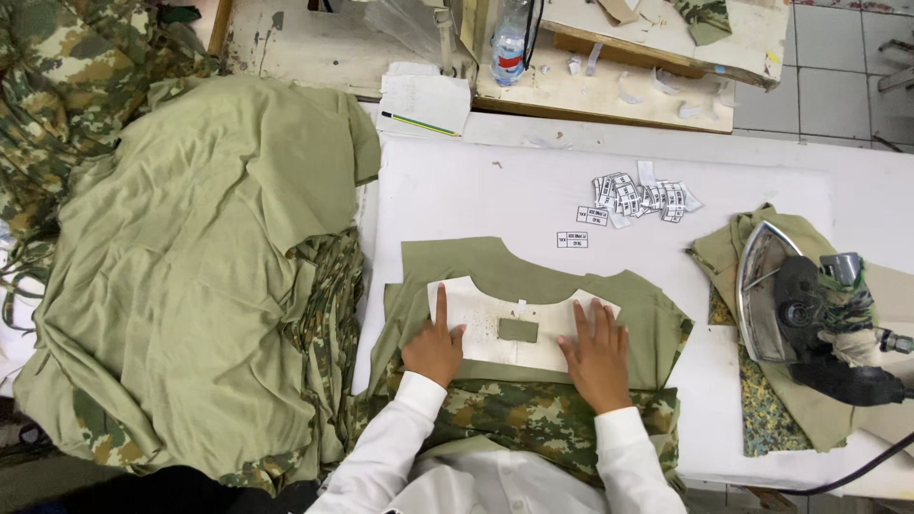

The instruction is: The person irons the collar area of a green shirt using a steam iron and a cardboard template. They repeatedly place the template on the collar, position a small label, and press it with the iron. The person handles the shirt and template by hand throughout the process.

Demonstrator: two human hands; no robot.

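An olive green garment piece [533,271] with a curved neckline lies flat on the white padded table [457,190]. A white template [486,314] with a small green patch [518,329] in its middle lies on it. My left hand [435,345] presses flat on the template's left end, index finger pointing away. My right hand [598,354] rests flat on its right end, fingers spread. Camouflage fabric [533,411] lies under my wrists at the near edge. Neither hand grips anything.
A steam iron [804,309] stands tipped on folded green cloth at the right. Several small white labels [640,197] lie beyond the garment. A big heap of green fabric [200,257] fills the left. A water bottle [510,43] and a notepad with pencil [426,103] sit at the back.
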